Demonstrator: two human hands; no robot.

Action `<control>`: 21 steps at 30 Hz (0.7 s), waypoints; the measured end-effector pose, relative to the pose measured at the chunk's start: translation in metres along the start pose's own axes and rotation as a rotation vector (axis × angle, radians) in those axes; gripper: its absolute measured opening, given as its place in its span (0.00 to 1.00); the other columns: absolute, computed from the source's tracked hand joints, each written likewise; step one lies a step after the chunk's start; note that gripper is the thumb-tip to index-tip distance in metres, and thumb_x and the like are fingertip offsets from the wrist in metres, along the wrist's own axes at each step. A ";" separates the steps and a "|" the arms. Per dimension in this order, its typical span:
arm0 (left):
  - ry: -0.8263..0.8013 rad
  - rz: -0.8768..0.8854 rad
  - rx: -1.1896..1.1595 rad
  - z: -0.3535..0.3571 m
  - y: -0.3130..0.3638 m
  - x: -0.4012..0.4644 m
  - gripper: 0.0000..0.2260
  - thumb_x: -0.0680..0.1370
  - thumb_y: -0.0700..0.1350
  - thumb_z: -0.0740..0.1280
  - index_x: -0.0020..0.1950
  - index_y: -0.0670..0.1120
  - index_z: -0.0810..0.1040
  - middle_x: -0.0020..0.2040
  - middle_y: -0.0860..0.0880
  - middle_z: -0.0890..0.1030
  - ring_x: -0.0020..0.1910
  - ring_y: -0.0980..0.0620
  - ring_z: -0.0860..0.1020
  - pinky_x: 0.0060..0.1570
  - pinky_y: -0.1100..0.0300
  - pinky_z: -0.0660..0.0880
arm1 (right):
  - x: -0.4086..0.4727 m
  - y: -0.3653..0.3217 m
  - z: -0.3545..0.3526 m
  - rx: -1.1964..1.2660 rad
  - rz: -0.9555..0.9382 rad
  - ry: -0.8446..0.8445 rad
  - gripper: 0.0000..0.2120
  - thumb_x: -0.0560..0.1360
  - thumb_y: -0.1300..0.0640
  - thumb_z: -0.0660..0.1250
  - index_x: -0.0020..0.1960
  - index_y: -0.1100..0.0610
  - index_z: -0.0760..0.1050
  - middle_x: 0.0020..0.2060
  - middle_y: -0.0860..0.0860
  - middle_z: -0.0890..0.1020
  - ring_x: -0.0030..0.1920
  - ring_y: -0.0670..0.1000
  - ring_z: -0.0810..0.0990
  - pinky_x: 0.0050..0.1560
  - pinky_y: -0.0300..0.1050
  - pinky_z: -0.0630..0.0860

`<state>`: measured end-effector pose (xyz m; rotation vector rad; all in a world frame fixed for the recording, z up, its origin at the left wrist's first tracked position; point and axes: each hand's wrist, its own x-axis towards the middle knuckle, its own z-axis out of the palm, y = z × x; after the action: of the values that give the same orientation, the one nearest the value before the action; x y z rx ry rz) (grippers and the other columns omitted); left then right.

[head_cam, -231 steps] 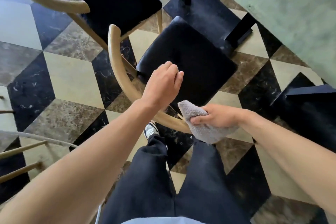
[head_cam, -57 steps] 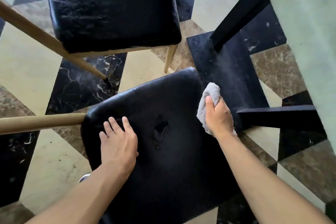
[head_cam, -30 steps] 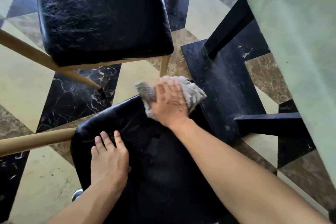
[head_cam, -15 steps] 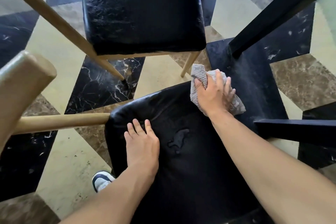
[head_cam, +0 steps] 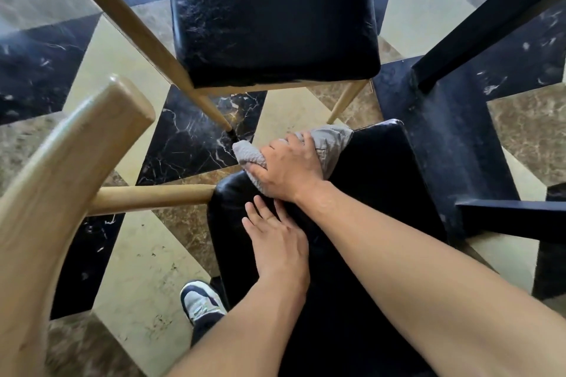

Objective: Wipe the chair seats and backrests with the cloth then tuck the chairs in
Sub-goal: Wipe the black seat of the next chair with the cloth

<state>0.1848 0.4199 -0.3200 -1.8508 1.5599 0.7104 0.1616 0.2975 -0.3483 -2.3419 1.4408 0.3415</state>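
The head view looked straight down on a black padded chair seat (head_cam: 361,254), the landmark for everything here. The right hand (head_cam: 289,167) lay at the seat's far left corner, its fingers and thumb curled over a bunched grey cloth (head_cam: 329,139) and pressing it onto the padding. One end of the cloth stuck out past the seat's edge over the floor; the other end spread toward the seat's far edge. The right forearm crossed the seat diagonally from the near right.

The left hand (head_cam: 277,246) rested flat on the seat, just nearer than the right hand, with its fingers straight and spread and its fingertips close to the right wrist; it held nothing.

A pale wooden rail (head_cam: 147,197) met the seat's left side, and the curved wooden backrest (head_cam: 61,180) rose large and close to the camera on the left of the seat. Beyond the seat stood a second chair (head_cam: 272,12) with the same black padding and pale wooden legs, apart from the first. To the right of the seat ran dark counter legs (head_cam: 490,12) on a dark base. At the seat's near left, a white and dark shoe (head_cam: 200,303) stood on the marble-patterned floor (head_cam: 147,269).
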 end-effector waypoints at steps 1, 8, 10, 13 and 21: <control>-0.003 -0.015 -0.004 0.000 0.000 -0.002 0.27 0.84 0.37 0.50 0.78 0.33 0.39 0.75 0.24 0.43 0.76 0.24 0.46 0.75 0.35 0.52 | 0.000 0.004 -0.002 -0.004 -0.034 -0.015 0.30 0.80 0.31 0.47 0.58 0.50 0.78 0.58 0.51 0.82 0.63 0.59 0.74 0.70 0.63 0.59; -0.011 -0.043 -0.045 0.002 -0.013 -0.016 0.33 0.83 0.43 0.61 0.79 0.34 0.45 0.76 0.24 0.47 0.77 0.26 0.48 0.71 0.39 0.64 | -0.022 0.088 -0.013 0.006 0.199 0.079 0.30 0.80 0.32 0.46 0.61 0.52 0.76 0.60 0.54 0.79 0.66 0.60 0.71 0.76 0.61 0.54; -0.062 -0.133 -0.120 0.005 -0.020 -0.026 0.34 0.83 0.46 0.62 0.79 0.34 0.46 0.77 0.26 0.48 0.77 0.28 0.49 0.68 0.38 0.67 | -0.021 0.093 -0.013 0.007 0.291 0.042 0.28 0.81 0.34 0.48 0.62 0.53 0.75 0.63 0.54 0.77 0.68 0.60 0.69 0.77 0.62 0.50; -0.111 -0.281 -0.248 0.018 -0.030 -0.045 0.41 0.80 0.53 0.65 0.79 0.34 0.44 0.78 0.29 0.47 0.79 0.32 0.49 0.65 0.38 0.70 | -0.010 0.073 -0.011 -0.016 0.368 0.033 0.28 0.81 0.35 0.49 0.62 0.52 0.76 0.63 0.54 0.78 0.68 0.60 0.68 0.77 0.64 0.51; -0.268 -0.381 -0.330 0.045 -0.066 -0.052 0.40 0.75 0.67 0.66 0.73 0.36 0.67 0.67 0.39 0.74 0.62 0.43 0.77 0.55 0.49 0.76 | -0.016 -0.060 0.011 0.070 0.115 0.056 0.22 0.79 0.36 0.56 0.58 0.50 0.79 0.58 0.52 0.80 0.67 0.60 0.70 0.77 0.65 0.50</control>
<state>0.2402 0.4956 -0.3048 -2.1039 0.9257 1.0282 0.2077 0.3394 -0.3407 -2.2355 1.5919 0.2530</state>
